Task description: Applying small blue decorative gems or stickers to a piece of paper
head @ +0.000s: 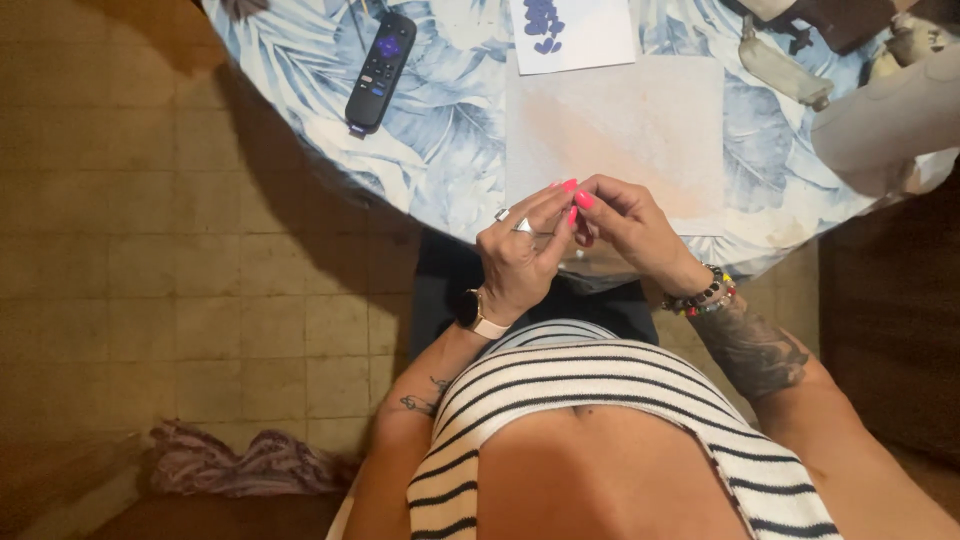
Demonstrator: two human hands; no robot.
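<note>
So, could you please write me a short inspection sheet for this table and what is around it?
Surface: round table under a blue leaf-print cloth, a pale sheet laid on it.
Job's things: something tiny pinched between the fingertips, too small to tell.
Clutter: black remote; white card with purple shapes; beige items at the far right edge.
Grippers: left hand and right hand meet fingertip to fingertip at the table edge.
Cables: nothing seen.
Surroundings: tiled floor; crumpled cloth on it.

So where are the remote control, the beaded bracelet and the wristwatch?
remote control (pixel 379 70), head view, middle of its black body.
beaded bracelet (pixel 703 296), head view, beads on the right wrist.
wristwatch (pixel 469 308), head view, its dark face on the left wrist.
</note>
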